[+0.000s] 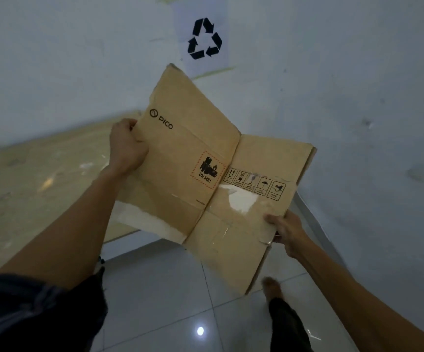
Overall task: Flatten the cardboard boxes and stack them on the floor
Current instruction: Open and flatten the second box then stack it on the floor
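1. Holding a cardboard box [205, 174] in mid-air over the tiled floor [165, 288], pressed nearly flat but for a shallow fold along its middle crease.
2. Gripping the far-left edge with the left hand [128, 146], fingers curled round the rim beside the printed logo.
3. Pinching the near-right corner with the right hand [285, 231], thumb on top, fingers underneath and mostly hidden.
4. Spanning left to right between the two hands, split by a crease running away from the body, one hand on either side of it.
5. Tilted: left side higher and farther out, right side lower and closer in.
6. Hanging well apart from the floor, beside a pale wooden tabletop [27, 179] on the left, below a recycling sign [205, 38] on the wall [358, 97].
7. Judged flattened enough; not yet laid down, and no stack visible on the floor.
8. Likely next: lowering to the tiles, right hand nearer the floor and probably leading, left hand dropping after to level the sheet.
9. Worth watching: a foot [271, 283] just under the lower right corner.
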Tool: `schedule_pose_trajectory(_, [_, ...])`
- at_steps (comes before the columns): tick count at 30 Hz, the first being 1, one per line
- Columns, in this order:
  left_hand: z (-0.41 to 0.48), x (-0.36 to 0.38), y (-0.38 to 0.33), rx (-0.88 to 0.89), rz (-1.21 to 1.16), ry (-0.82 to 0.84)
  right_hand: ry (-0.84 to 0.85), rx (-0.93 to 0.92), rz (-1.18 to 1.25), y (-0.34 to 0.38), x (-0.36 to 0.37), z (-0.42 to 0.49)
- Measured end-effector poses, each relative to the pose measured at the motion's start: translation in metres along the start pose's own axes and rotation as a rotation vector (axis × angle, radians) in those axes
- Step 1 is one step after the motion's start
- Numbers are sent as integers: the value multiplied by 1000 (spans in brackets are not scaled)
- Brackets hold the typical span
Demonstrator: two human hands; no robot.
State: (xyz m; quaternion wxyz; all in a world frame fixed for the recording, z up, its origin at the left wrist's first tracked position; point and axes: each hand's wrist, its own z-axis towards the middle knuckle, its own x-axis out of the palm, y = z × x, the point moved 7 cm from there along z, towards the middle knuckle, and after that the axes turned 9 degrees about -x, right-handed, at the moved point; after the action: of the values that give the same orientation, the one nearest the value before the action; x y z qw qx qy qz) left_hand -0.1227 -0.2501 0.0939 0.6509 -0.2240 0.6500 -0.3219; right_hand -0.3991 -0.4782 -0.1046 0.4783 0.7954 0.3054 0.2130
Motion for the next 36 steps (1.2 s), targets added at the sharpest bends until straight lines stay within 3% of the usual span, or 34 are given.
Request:
schedule_pose_trajectory(10, [96,220,-9,-57,136,131,136,251,-109,-67,-81,158])
schedule_pose_trajectory(15, [152,349,30,-24,197,199,114,365,-16,-148,-92,242])
schedule_pose_trajectory(19, [179,448,61,-56,114,263,55,442,98,-236,-93,302])
schedule_pose_trajectory(23, [213,536,99,39,155,292,34,463,166,-317,-79,359])
schedule_pose_trajectory(29, [203,651,214,156,419,325,-24,546,214,-444,-55,438])
schedule_pose_trajectory(36, [99,771,384,58,474,626,-83,626,338,-527,-31,489])
